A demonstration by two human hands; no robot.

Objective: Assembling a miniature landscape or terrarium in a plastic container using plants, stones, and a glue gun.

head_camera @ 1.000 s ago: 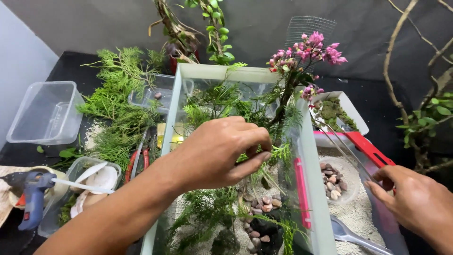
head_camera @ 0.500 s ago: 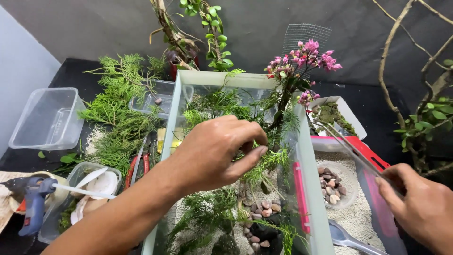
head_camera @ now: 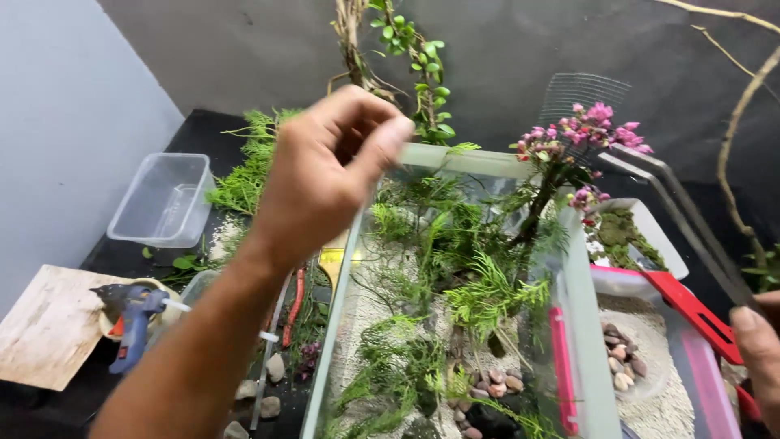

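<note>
A glass tank [head_camera: 345, 268] holds white sand, pebbles, feathery green plants [head_camera: 479, 293] and a twig with pink flowers [head_camera: 597, 122]. My left hand [head_camera: 325, 171] is raised above the tank's left wall, thumb and fingers pinched together, with nothing visible between them. My right hand [head_camera: 760, 345] shows only partly at the right edge. It grips long metal tweezers [head_camera: 682, 219], which slant up to the left and end beside the pink flowers.
A clear plastic tub [head_camera: 162, 199], a blue glue gun [head_camera: 134, 317] and a wooden board [head_camera: 49, 325] lie at the left. Red-handled cutters [head_camera: 294, 297] and loose greenery [head_camera: 244, 179] lie beside the tank. At the right are a sand tray with pebbles [head_camera: 626, 366], a moss tray [head_camera: 626, 232] and wire mesh [head_camera: 581, 89].
My left hand has come up out of the plants in the tank and now hovers over its left wall. My right hand has drawn back to the right, tweezers raised toward the pink flowers.
</note>
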